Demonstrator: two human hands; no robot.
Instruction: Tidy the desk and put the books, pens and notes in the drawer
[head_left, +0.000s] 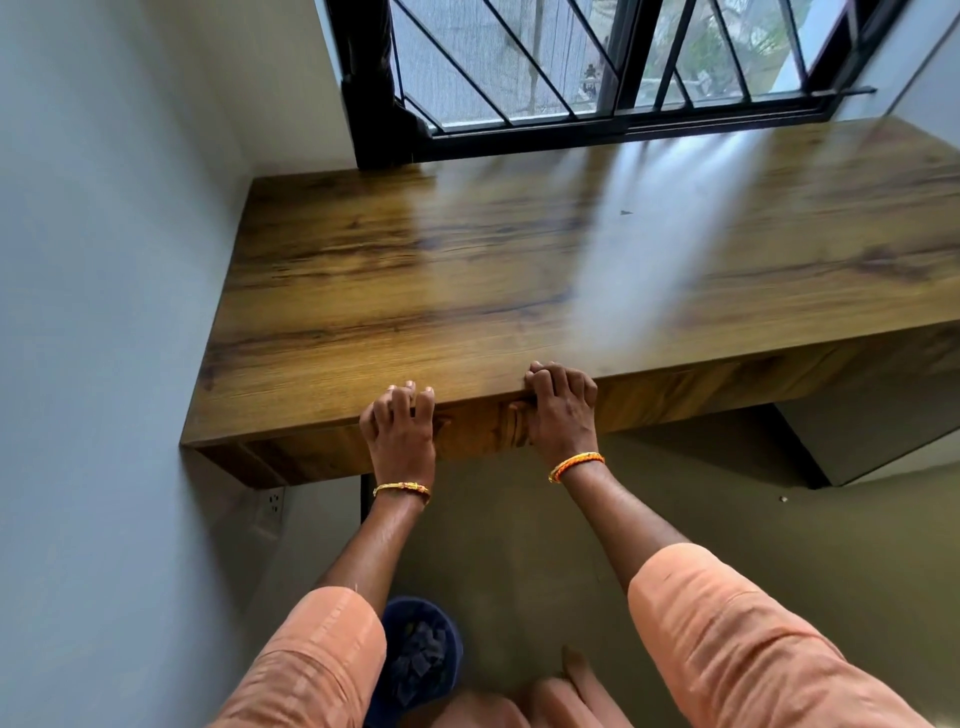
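One bench (519, 270), wood-grained, runs along the wall under a barred window (597, 62); its top shows no books, pens or notes in view. One small dark speck (626, 212) lies toward the far right of the top, too small to tell what it is.

One drawer (478, 431) sits in the bench's front face, below the near edge. It looks flush or almost flush with the front; I cannot tell if a gap remains. Books, pens and notes: none visible, presumably inside the drawer, though nothing here shows that.

Two hands, both at the near edge. Left hand (397, 421): fingers curled, tips resting over the bench's near edge, palm against the drawer front. Right hand (561, 410): fingers curled over the same edge, just beside what looks like a handle or notch in the drawer front. Neither holds a loose object.

Step in hand, as judged: seating the drawer closed. To do it well, push evenly with both palms so the drawer runs straight and does not rack, and keep the fingertips above the seam, clear of pinching.

Two wrist bands, one per wrist. One blue slipper (421, 660) on the floor below.
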